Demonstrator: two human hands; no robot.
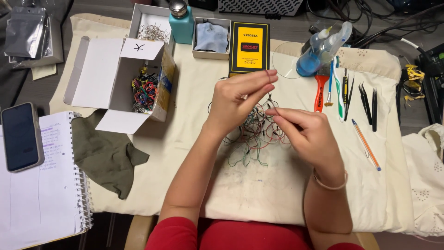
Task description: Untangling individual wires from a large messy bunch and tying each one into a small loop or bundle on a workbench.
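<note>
Both hands work above the tangle of wires [254, 134], which lies right of the open cardboard box [138, 83]. The left hand [240, 99] and right hand [303, 134] each pinch a thin wire. Bundled wires already lie in the box; most of the tangle remains loose.

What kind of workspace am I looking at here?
Likely a small electronics or hobby workbench: a tangle of thin jumper wires under both hands, tweezers and brushes laid on a cream cloth, and an open cardboard box of coloured wire bundles.
</note>
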